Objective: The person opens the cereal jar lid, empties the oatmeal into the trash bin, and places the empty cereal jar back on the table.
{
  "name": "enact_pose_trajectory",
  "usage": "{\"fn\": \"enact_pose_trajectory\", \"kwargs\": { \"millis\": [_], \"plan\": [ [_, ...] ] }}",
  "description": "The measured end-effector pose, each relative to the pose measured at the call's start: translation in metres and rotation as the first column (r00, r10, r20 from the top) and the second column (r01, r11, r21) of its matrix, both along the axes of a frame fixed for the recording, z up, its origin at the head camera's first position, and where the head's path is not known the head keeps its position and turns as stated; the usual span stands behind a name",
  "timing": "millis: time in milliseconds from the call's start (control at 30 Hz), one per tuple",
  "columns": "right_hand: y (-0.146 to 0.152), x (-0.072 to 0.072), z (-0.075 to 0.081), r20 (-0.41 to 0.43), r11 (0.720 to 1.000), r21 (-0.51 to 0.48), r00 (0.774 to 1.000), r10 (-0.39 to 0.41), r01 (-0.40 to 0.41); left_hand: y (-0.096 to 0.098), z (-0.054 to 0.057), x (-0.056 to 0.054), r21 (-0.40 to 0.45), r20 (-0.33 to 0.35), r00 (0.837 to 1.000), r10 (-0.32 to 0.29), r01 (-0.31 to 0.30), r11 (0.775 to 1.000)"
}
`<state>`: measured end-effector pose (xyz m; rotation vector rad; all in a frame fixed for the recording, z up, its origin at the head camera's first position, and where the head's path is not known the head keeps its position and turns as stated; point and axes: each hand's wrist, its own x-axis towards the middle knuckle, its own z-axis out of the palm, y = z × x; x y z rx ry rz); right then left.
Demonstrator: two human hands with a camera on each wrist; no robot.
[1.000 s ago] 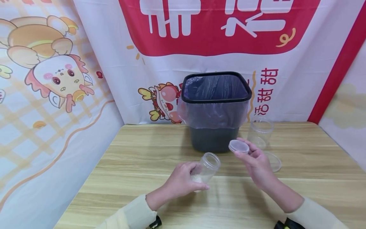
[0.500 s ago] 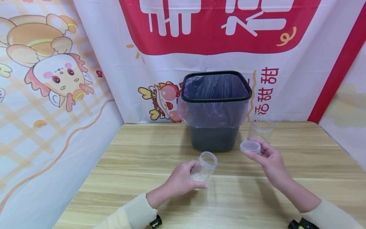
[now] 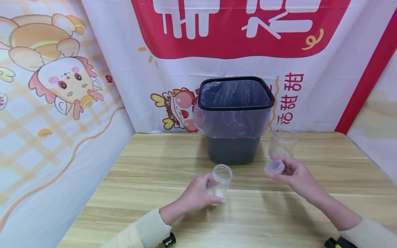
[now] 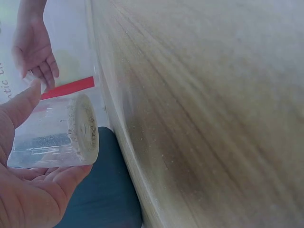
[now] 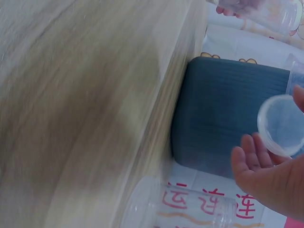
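My left hand (image 3: 198,194) grips a clear plastic jar (image 3: 222,185), slightly tilted, its mouth uncovered and facing up. White grains lie in the jar's lower part; the left wrist view shows its base (image 4: 86,128) raised off the table, with fingers and thumb on opposite sides. My right hand (image 3: 302,181) pinches a clear round screw lid (image 3: 273,167) by its edge, between thumb and fingers. Just beyond that hand a second clear jar (image 3: 284,141) stands upright without a lid, its lower part partly covered by the fingers.
A dark bin (image 3: 234,150) with a black rim and a purple liner stands at the back middle of the wooden table (image 3: 149,165). Printed cloth (image 3: 136,82) hangs right behind the bin, and more cloth covers both sides.
My right hand has carried the lid rightward, tilting it, towards the standing jar. The jar in my left hand has shifted slightly left and is more upright. A flat disc near the standing jar no longer shows.
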<state>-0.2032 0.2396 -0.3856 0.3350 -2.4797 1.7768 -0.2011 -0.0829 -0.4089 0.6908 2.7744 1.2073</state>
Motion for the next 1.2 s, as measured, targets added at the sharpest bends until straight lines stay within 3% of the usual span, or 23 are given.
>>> {"fn": "enact_pose_trajectory", "kwargs": {
  "millis": [100,233,500,700,1067,1200],
  "plan": [
    [0.005,-0.001,0.000,0.019,0.995,0.088,0.999,0.038,-0.039,0.001,0.000,0.000,0.019,0.002,1.000,-0.003,0.003,1.000],
    [0.010,-0.003,0.001,0.029,0.965,0.253,0.998,0.058,-0.064,0.002,-0.001,0.000,0.045,0.010,1.000,-0.010,0.010,0.999],
    [0.020,-0.005,-0.001,-0.041,0.840,0.540,0.995,0.093,-0.057,0.003,-0.006,-0.001,0.056,0.033,0.999,-0.008,0.006,0.998],
    [0.027,-0.007,-0.008,-0.099,0.752,0.657,0.984,0.150,-0.048,0.002,-0.008,-0.001,0.067,0.052,0.999,-0.008,0.005,0.998],
    [0.033,-0.004,-0.017,-0.022,0.566,0.820,0.983,0.182,-0.086,0.003,-0.010,-0.001,0.081,0.064,0.998,-0.031,0.025,0.996],
    [0.034,-0.004,-0.020,0.007,0.549,0.830,0.985,0.174,-0.103,0.003,-0.010,-0.001,0.074,0.067,0.997,-0.025,0.020,0.997]
  ]
}}
